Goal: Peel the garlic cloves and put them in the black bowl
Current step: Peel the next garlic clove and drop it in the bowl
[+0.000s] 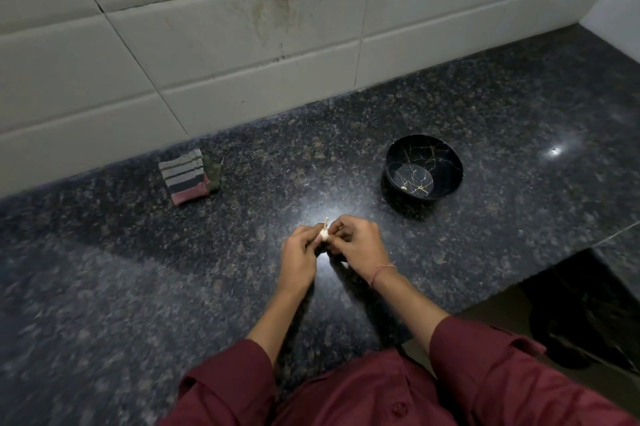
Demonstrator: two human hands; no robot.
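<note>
The counter is dark speckled stone under a dim light, with a white tiled wall behind it. At its middle the person pinches a small piece of garlic between the curled fingers of both hands. The left hand grips it from the left and the right hand grips it from the right, so the fingertips almost meet around it. The garlic is pale, with its thin stem end pointing up and away from the person, and its long axis runs between the two sets of fingers, not across them. It looks unpeeled or only partly peeled; I cannot tell how much skin is off. The black bowl stands well apart, further back and to the right, so it is on the side of the right hand, which I judge is the nearer one to carry a clove there. Whether the small pale mark on the bowl's bottom is a clove or just pattern, I cannot tell. A folded striped cloth lies far to the left.
</note>
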